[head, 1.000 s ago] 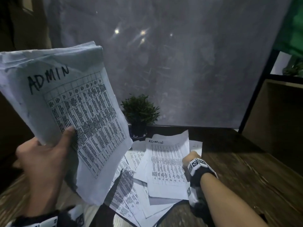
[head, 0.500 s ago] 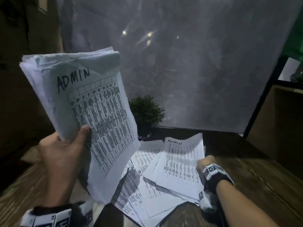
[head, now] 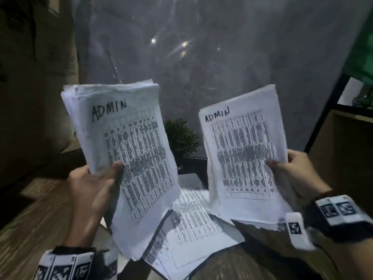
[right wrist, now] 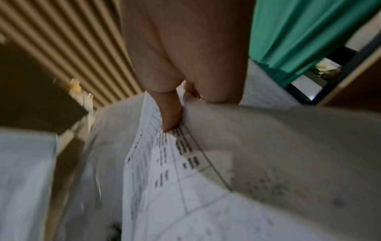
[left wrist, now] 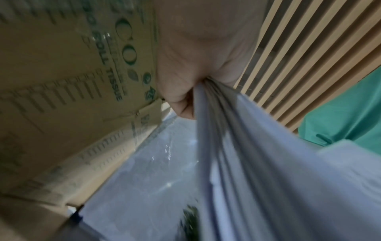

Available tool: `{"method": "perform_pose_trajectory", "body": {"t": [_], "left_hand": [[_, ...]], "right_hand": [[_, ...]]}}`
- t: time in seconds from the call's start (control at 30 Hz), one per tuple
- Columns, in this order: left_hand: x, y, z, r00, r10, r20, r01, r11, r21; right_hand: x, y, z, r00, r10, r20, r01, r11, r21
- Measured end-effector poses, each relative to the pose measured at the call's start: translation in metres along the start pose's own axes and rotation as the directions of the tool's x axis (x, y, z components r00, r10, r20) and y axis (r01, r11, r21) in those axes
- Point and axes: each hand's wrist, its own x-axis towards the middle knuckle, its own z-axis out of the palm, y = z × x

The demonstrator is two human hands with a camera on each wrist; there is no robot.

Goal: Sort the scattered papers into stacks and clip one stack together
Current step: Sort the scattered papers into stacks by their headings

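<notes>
My left hand (head: 96, 180) grips a thick stack of printed sheets (head: 129, 150) headed "ADMIN", held upright at the left; the left wrist view shows the stack's edge (left wrist: 237, 146) pinched under my thumb. My right hand (head: 292, 168) pinches a thinner bundle of "ADMIN" papers (head: 244, 156), raised upright at the right; in the right wrist view my thumb (right wrist: 171, 114) lies on the printed sheet (right wrist: 175, 187). Between and below them, several loose printed sheets (head: 193, 225) lie overlapping on the wooden table (head: 30, 229). No clip is in view.
A small potted plant (head: 181, 136) stands at the back of the table, behind the papers. A grey sheet-covered wall (head: 222, 57) rises behind it. A wooden shelf unit (head: 343, 148) stands at the right, cardboard boxes (left wrist: 62, 81) at the left.
My right hand has lifted its "ADMIN" bundle off the table pile up to eye level. My left hand's stack has shifted right and closer to the middle.
</notes>
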Motion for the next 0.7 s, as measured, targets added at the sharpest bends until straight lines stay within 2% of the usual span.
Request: {"method": "perform_pose_trajectory", "body": {"t": [0.07, 0.13, 0.2, 0.3, 0.37, 0.47, 0.6, 0.67, 0.7], "left_hand": [[-0.007, -0.003, 0.007, 0.998, 0.023, 0.059, -0.023, 1.0, -0.011], [-0.018, -0.009, 0.013, 0.988, 0.01, 0.154, -0.006, 1.0, -0.028], [-0.025, -0.016, 0.021, 0.97, -0.019, 0.242, 0.033, 0.998, -0.053], [-0.036, -0.024, 0.03, 0.93, -0.14, 0.341, 0.18, 0.98, -0.09], [-0.046, -0.02, 0.034, 0.899, -0.18, 0.399, 0.237, 0.966, -0.1], [-0.059, -0.017, 0.037, 0.83, -0.252, 0.498, 0.328, 0.942, -0.07], [-0.068, -0.014, 0.033, 0.762, -0.33, 0.557, 0.4, 0.917, -0.004], [-0.076, -0.007, 0.034, 0.75, -0.322, 0.578, 0.389, 0.921, 0.008], [-0.08, -0.003, 0.036, 0.761, -0.313, 0.568, 0.372, 0.928, 0.014]], "right_hand": [[-0.005, -0.011, -0.004, 0.988, 0.036, 0.154, -0.069, 0.974, 0.215], [-0.007, -0.009, -0.004, 0.946, 0.079, 0.314, -0.198, 0.908, 0.368], [-0.01, 0.0, 0.003, 0.893, 0.118, 0.434, -0.311, 0.859, 0.407], [-0.024, 0.012, 0.02, 0.788, 0.149, 0.598, -0.451, 0.801, 0.395], [-0.035, 0.021, 0.035, 0.743, 0.185, 0.643, -0.499, 0.794, 0.348], [-0.05, 0.033, 0.051, 0.777, 0.287, 0.561, -0.505, 0.816, 0.282], [-0.07, 0.039, 0.056, 0.768, 0.324, 0.552, -0.539, 0.793, 0.284], [-0.078, 0.039, 0.058, 0.814, 0.327, 0.48, -0.502, 0.812, 0.298], [-0.081, 0.039, 0.06, 0.849, 0.316, 0.424, -0.464, 0.828, 0.313]]}}
